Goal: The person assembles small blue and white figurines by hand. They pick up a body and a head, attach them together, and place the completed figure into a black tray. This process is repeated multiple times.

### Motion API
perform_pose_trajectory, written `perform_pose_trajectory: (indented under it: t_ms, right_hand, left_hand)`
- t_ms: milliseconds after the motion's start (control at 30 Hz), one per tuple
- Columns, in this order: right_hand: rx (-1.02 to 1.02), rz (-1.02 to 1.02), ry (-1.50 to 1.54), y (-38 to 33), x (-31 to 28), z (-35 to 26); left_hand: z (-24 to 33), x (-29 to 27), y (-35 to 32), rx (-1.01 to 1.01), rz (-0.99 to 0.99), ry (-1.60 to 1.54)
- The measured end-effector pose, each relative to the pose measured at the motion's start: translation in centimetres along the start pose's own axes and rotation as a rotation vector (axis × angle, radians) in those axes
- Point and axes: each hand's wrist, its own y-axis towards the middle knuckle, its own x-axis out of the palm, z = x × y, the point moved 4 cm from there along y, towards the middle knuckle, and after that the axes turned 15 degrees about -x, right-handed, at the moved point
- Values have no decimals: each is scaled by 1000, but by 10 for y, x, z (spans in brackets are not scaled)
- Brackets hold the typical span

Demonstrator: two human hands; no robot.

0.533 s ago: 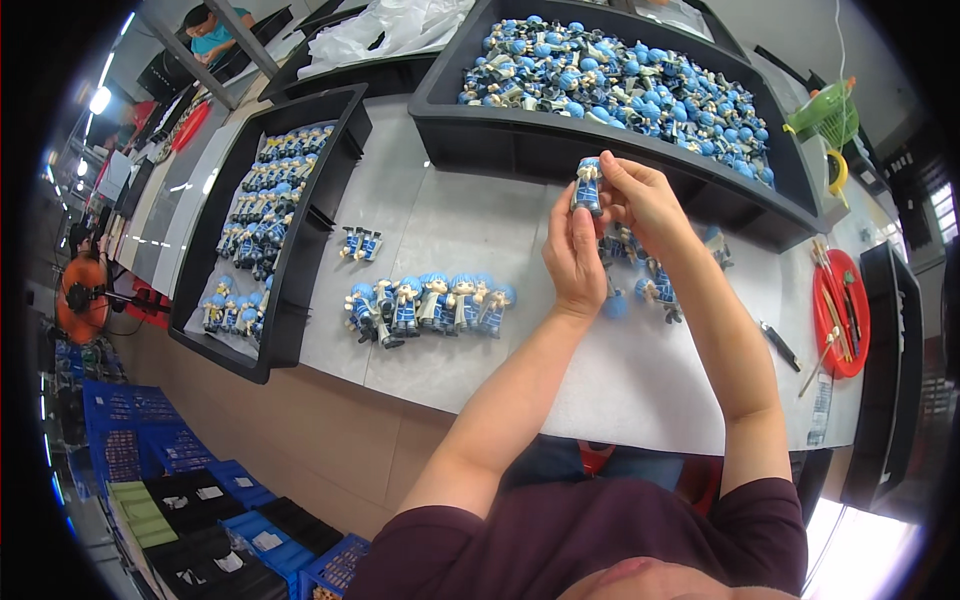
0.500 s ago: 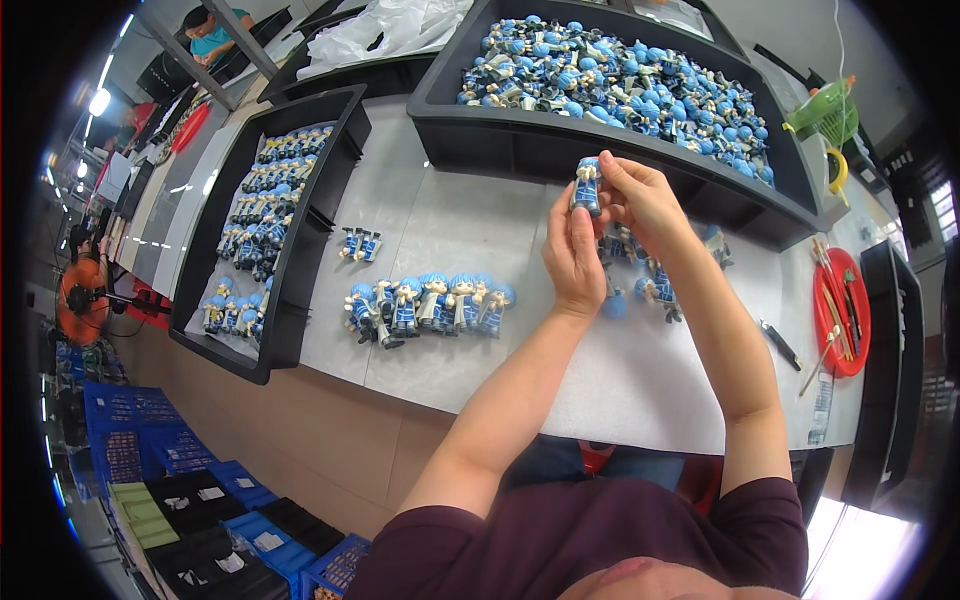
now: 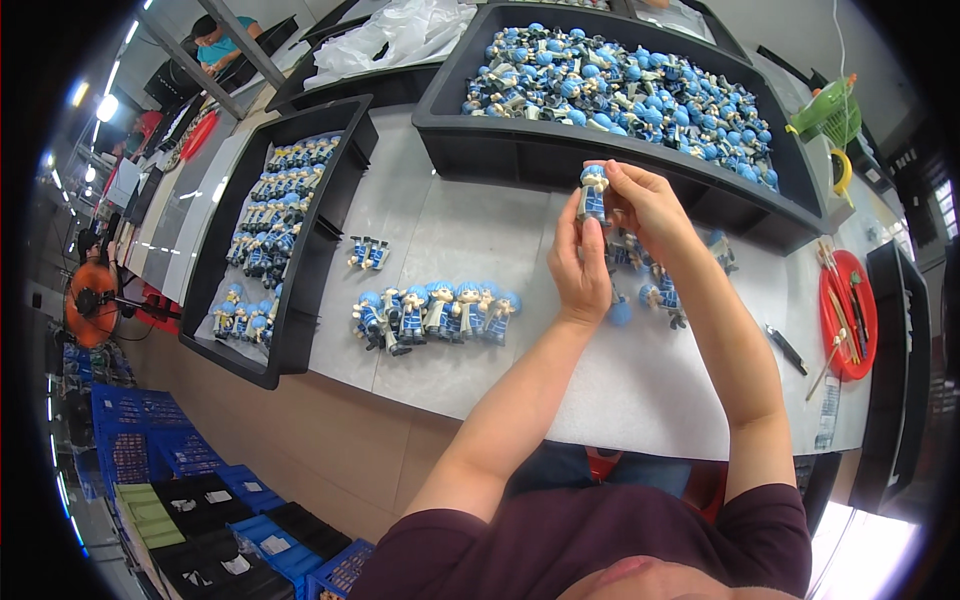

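Between my two hands I hold a small blue-haired figurine (image 3: pixel 593 193) upright, in front of the big black bin. My left hand (image 3: pixel 580 265) grips it low, with the thumb against its base. My right hand (image 3: pixel 648 205) pinches it near the head from the other side. On the table to the left of my hands stands a cluster of similar figurines (image 3: pixel 440 312), close together. Beyond them lies a small group of blue-and-black figurine parts (image 3: pixel 369 252). More loose figurines (image 3: pixel 662 295) lie under and beside my right forearm, partly hidden by it.
A large black bin (image 3: pixel 520 140) heaped with figurines stands at the back. At the left, a black tray (image 3: pixel 290 345) holds figurines in rows. To the right are a red dish (image 3: pixel 867 285) with brushes and sticks, and a utility knife (image 3: pixel 787 350). An orange fan (image 3: pixel 92 300) is far left.
The view has shifted slightly. The figurine in my hands has turned a little, so more of its front shows. Both hands keep their hold; the other figurines stay in place.
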Motion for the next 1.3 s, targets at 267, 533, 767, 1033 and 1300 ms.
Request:
perform_pose_trajectory:
  t_ms: [267, 533, 767, 1033, 1300]
  right_hand:
    - [-47, 26, -113, 7, -6, 4]
    - [-767, 297, -649, -17, 9, -25]
    - [-1005, 81, -1172, -40, 30, -29]
    - [-725, 32, -784, -43, 22, -21]
    - [-650, 52, -754, -46, 14, -18]
  left_hand:
    - [-1, 1, 7, -55, -23, -105]
    - [-14, -3, 10, -124, 42, -101]
    - [-12, -1, 10, -90, 8, -163]
    - [-13, 2, 9, -81, -30, -203]
    - [-12, 4, 7, -93, -45, -257]
